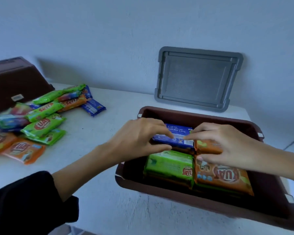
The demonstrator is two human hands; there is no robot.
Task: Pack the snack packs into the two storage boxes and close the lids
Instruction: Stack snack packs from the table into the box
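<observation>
1. A dark brown box (12, 82) stood at the far left of the desk (100, 133), against the wall.
2. Just in front of it lay a loose pile of snack packs (41, 116) in green, orange and blue, some overlapping.
3. A black sleeve (24, 200) covered the left forearm up to the elbow.
4. The left hand (143, 138) reached into the open box (193, 114) and pinched the blue pack (175, 139) between its curled fingers and thumb.
5. The blue pack sat in the far left part of the open box, on top of other packs.
6. A green pack (168, 165) lay just in front of it, in the near left part.
7. The right hand (224, 145) was open, its fingers stretched out; the index fingertip touched the blue pack's right end and the thumb rested on an orange pack (222, 177) in the near right part.
8. Behind the open box, a grey lid (197, 78) leaned upright against the wall.
</observation>
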